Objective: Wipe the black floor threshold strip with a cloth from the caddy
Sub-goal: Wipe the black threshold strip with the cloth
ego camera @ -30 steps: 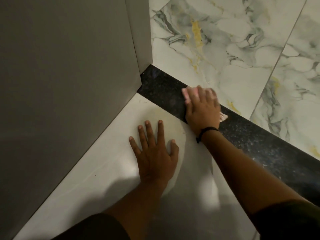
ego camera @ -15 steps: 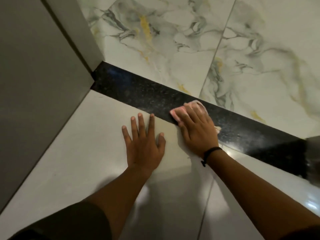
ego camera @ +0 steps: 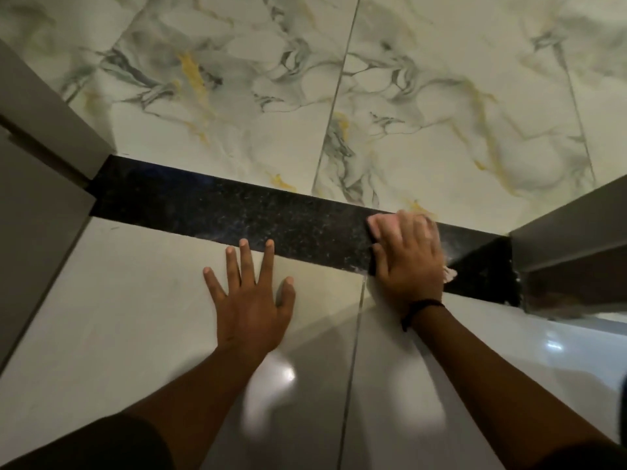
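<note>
The right hand (ego camera: 407, 262) presses a soft pink cloth (ego camera: 376, 226) flat, fingers together, on the speckled black strip (ego camera: 237, 212) near its right end. Just below the strip, the left hand (ego camera: 251, 300) rests fingers spread on glossy pale tile (ego camera: 118, 300).

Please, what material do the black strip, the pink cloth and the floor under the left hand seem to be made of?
Black threshold strip: probably polished granite, dark with fine pale speckles. Pink cloth: soft fabric, seemingly; mostly hidden under the right hand. Plain floor tile under the left hand: likely glazed ceramic or porcelain, glossy with light reflections.
</note>
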